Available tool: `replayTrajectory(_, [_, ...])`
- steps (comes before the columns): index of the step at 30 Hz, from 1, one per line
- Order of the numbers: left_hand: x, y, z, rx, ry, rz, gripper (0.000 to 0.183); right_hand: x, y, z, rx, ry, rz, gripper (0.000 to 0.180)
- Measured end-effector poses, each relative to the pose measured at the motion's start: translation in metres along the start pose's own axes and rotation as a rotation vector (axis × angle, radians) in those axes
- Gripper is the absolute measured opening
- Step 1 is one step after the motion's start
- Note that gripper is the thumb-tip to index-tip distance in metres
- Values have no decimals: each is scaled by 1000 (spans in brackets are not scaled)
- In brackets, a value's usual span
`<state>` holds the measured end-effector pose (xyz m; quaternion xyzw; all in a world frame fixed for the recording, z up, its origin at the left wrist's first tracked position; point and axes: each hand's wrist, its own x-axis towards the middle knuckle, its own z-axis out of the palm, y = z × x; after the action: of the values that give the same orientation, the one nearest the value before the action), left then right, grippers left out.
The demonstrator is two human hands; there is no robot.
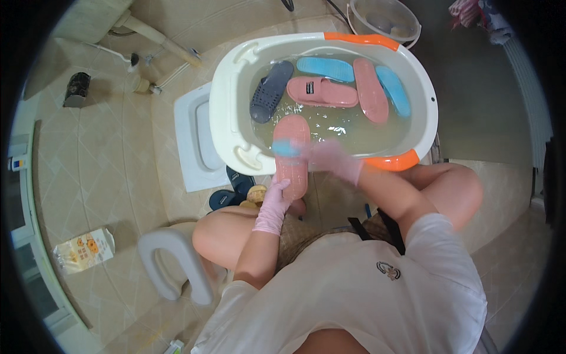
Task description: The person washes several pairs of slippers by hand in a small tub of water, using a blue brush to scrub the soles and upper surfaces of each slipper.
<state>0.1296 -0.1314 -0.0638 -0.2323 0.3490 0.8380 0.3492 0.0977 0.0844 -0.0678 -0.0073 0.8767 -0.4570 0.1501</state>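
Note:
In a thin pink glove, my left hand (276, 199) grips the near end of a pink slipper (292, 183), sole up, over the near rim of a white plastic tub (241, 155). My right hand (331, 159), gloved the same way and blurred, holds a light-blue brush (285, 148) against that sole; its bristles cannot be made out. Cloudy water (340, 137) fills the tub's bottom. In it lie a dark grey slipper (272, 92), a pink slipper (323, 91) with a label, another pink slipper (370, 90), and two blue ones (325, 68) (393, 90).
Left of the tub a white squat toilet pan (180, 146) is set in the floor. Dark slippers (223, 199) lie beside my left leg, near a grey U-shaped seat (177, 261). A clear bucket (384, 20) stands behind the tub. A dark panel (482, 101) rises at right.

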Motion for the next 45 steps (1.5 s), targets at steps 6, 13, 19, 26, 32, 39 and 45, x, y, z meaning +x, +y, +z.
replayTrajectory(6, [-3,1,13,76,21,51,58,39,-11,-32,-246,168,193,33])
replayTrajectory(13, [-7,1,15,96,137,31,57,27,-55,-13,-392,-15,-132,31])
replayTrajectory(19, [-5,0,14,126,66,92,57,32,-8,-38,-185,116,257,38])
replayTrajectory(26, [1,-6,16,137,48,108,55,-36,82,-81,-427,45,517,37])
replayTrajectory(32, [0,-3,25,159,112,126,53,-23,64,-72,-306,-173,458,39])
replayTrajectory(39, [4,-5,10,157,71,123,53,-45,-27,-24,-145,183,159,39])
replayTrajectory(45, [7,-7,18,164,53,106,55,11,-29,-40,-585,-68,25,39])
